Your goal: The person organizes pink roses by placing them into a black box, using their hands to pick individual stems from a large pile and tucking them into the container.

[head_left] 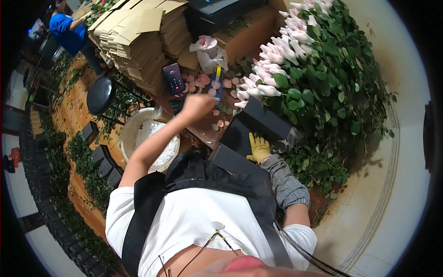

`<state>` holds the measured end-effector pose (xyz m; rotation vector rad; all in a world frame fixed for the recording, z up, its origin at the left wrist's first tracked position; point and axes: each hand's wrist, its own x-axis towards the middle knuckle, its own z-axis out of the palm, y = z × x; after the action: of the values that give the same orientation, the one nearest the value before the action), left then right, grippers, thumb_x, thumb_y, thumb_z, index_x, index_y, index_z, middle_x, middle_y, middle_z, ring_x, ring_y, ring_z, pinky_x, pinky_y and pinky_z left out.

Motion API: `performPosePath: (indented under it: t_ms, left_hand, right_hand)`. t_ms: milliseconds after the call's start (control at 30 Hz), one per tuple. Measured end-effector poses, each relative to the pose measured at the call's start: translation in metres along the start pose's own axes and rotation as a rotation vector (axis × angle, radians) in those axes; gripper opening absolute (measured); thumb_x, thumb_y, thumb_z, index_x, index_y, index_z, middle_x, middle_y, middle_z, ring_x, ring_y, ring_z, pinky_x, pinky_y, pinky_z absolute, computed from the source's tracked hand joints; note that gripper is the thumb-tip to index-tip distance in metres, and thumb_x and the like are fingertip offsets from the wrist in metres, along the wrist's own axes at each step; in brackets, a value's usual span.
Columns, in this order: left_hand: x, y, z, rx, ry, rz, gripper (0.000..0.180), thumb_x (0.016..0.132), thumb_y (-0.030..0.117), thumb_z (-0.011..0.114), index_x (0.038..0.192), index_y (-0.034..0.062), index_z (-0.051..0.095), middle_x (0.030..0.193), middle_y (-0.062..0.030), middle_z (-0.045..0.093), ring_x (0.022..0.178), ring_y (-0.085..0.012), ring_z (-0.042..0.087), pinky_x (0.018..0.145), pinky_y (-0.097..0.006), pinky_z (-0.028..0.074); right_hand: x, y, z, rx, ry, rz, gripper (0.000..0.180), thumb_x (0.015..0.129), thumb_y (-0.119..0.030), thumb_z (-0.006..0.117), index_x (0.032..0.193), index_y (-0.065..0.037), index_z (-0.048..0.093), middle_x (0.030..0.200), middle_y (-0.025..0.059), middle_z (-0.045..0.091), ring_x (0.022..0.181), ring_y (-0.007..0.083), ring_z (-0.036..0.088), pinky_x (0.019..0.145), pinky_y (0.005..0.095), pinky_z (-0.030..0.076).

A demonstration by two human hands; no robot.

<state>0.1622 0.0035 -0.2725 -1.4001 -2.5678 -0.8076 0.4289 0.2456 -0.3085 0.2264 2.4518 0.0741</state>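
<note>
My bare left hand (198,109) is closed like a fist over the table's near part, beside scattered pink petals (198,82). Whatever it may hold is hidden. A phone (173,77) with a lit screen leans just beyond it, near a blue-and-yellow tool or packet (216,85) I cannot identify. My right hand (259,148), in a yellow glove, lies with fingers spread on a dark folded cardboard piece (235,134) in front of me. A raised dark panel (267,117) stands at its far side. Several roses (277,62) in pale net sleeves lie bunched to the right, leaves outward.
Stacks of brown cardboard sheets (131,51) rise at the back left. A cup in a plastic bag (207,48) stands beside them. On my left are a white bucket (131,134) with white pieces inside and a black stool (101,95). A person in blue (67,34) works far left.
</note>
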Motion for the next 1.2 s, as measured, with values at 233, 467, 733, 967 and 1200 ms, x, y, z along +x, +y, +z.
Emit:
performPosePath:
  t_ms: [233, 467, 733, 967, 1200]
  left_hand:
    - [0.095, -0.117, -0.021, 0.328, 0.384, -0.188, 0.044, 0.089, 0.022, 0.07, 0.125, 0.0001, 0.062, 0.125, -0.0219, 0.064, 0.118, -0.0378, 0.061, 0.103, -0.045, 0.048]
    - [0.125, -0.127, 0.05, 0.678, 0.399, -0.21, 0.028, 0.094, 0.013, 0.056, 0.119, 0.0013, 0.061, 0.114, -0.0157, 0.064, 0.107, -0.0329, 0.063, 0.094, -0.041, 0.051]
    - [0.137, -0.124, 0.04, 0.717, 0.227, -0.185, 0.014, 0.087, 0.009, 0.062, 0.097, 0.0052, 0.069, 0.096, -0.0105, 0.066, 0.092, -0.0259, 0.064, 0.079, -0.035, 0.056]
    - [0.157, -0.113, 0.017, 0.83, 0.247, -0.204, 0.008, 0.083, 0.011, 0.065, 0.082, 0.0101, 0.072, 0.092, -0.0081, 0.066, 0.088, -0.0248, 0.065, 0.073, -0.033, 0.057]
    - [0.135, -0.057, -0.079, 0.86, 0.465, -0.145, 0.004, 0.082, 0.01, 0.065, 0.084, 0.0104, 0.068, 0.087, -0.007, 0.06, 0.089, -0.0269, 0.064, 0.071, -0.034, 0.055]
  right_hand:
    - [-0.006, 0.001, -0.003, -0.017, 0.062, -0.014, 0.124, 0.078, -0.055, 0.082, 0.166, -0.008, 0.007, 0.165, 0.0215, 0.027, 0.149, 0.039, 0.032, 0.119, 0.049, 0.03]
    - [-0.011, 0.003, -0.008, 0.096, -0.019, 0.007, 0.121, 0.08, -0.053, 0.081, 0.166, -0.01, 0.008, 0.164, 0.0204, 0.031, 0.147, 0.0384, 0.033, 0.119, 0.0493, 0.03]
    - [-0.01, 0.001, -0.012, 0.14, -0.021, 0.014, 0.123, 0.077, -0.051, 0.085, 0.166, -0.011, 0.01, 0.167, 0.0205, 0.023, 0.15, 0.0388, 0.029, 0.12, 0.0506, 0.029]
    - [-0.015, 0.005, -0.008, 0.155, 0.023, -0.012, 0.123, 0.076, -0.051, 0.085, 0.166, -0.009, 0.011, 0.165, 0.0224, 0.027, 0.149, 0.0391, 0.032, 0.119, 0.0503, 0.031]
    - [-0.013, 0.007, 0.007, 0.152, 0.259, -0.074, 0.117, 0.073, -0.048, 0.086, 0.163, -0.008, 0.023, 0.157, 0.0195, 0.042, 0.144, 0.0375, 0.039, 0.116, 0.0495, 0.034]
